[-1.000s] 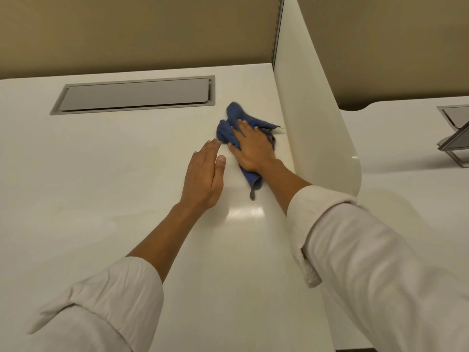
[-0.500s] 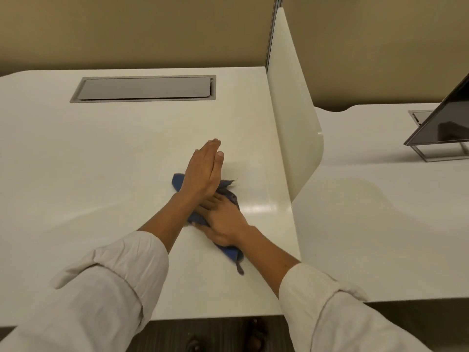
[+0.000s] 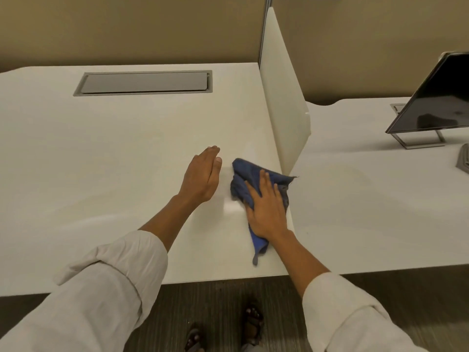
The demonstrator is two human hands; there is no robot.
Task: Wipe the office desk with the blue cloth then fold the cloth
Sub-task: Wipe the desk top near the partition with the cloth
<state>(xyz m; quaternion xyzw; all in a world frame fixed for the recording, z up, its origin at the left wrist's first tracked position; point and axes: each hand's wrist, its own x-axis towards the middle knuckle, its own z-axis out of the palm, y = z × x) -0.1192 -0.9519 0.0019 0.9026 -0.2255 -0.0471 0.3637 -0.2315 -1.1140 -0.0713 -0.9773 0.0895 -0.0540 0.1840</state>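
A crumpled blue cloth [image 3: 245,177] lies on the white office desk [image 3: 101,153] near its right edge, just in front of the divider's near end. My right hand [image 3: 267,207] presses flat on top of the cloth, fingers spread, and hides its middle; a tail of cloth trails back toward the desk's front edge. My left hand [image 3: 203,175] hovers or rests edge-on on the desk just left of the cloth, fingers straight and together, holding nothing.
A white divider panel [image 3: 281,102] stands along the desk's right side. A grey cable hatch [image 3: 144,82] is set into the desk at the back. On the neighbouring desk [image 3: 368,199] to the right stands a dark monitor [image 3: 436,102]. The desk's front edge runs close below my forearms.
My right hand has slid the cloth to the right, out from under my left hand, over to the desk's right edge by the divider. My left hand stayed nearly in place.
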